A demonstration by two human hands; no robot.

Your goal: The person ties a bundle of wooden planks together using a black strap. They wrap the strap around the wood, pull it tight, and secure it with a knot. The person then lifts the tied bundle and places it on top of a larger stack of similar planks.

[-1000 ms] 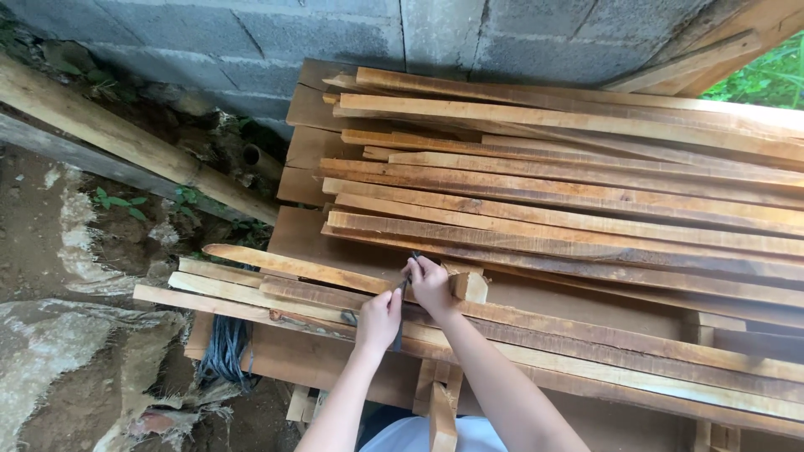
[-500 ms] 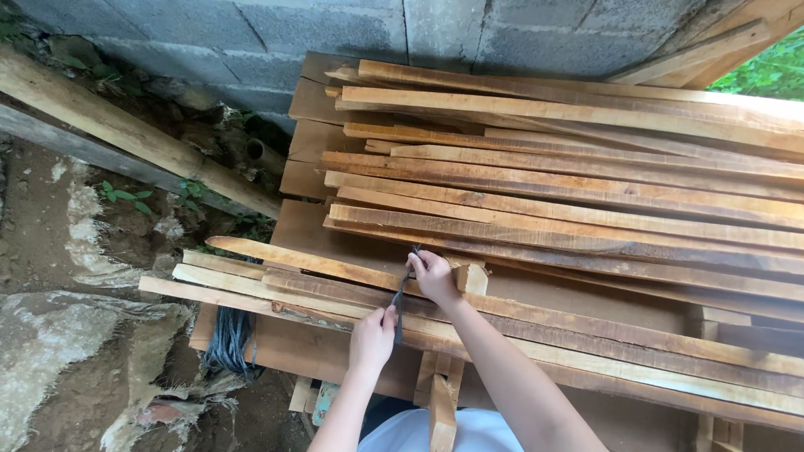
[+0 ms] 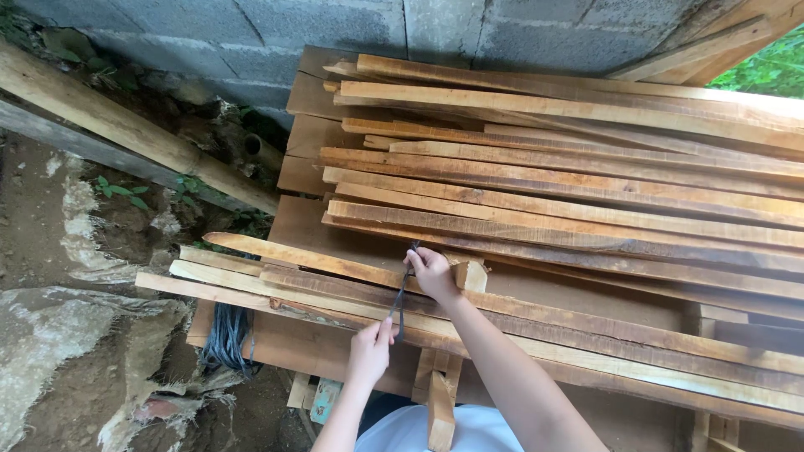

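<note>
Head view: I see my left hand and right hand both pinched shut on a dark strap, stretched taut between them across the near slats on the bench. My worry: the strap could slip from the fingers, or a loose slat could slide off the near edge.

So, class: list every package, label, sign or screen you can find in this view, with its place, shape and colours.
None can be made out: only rough wooden slats, a grey block wall, bare ground and the person's hands on a dark strap.
</note>
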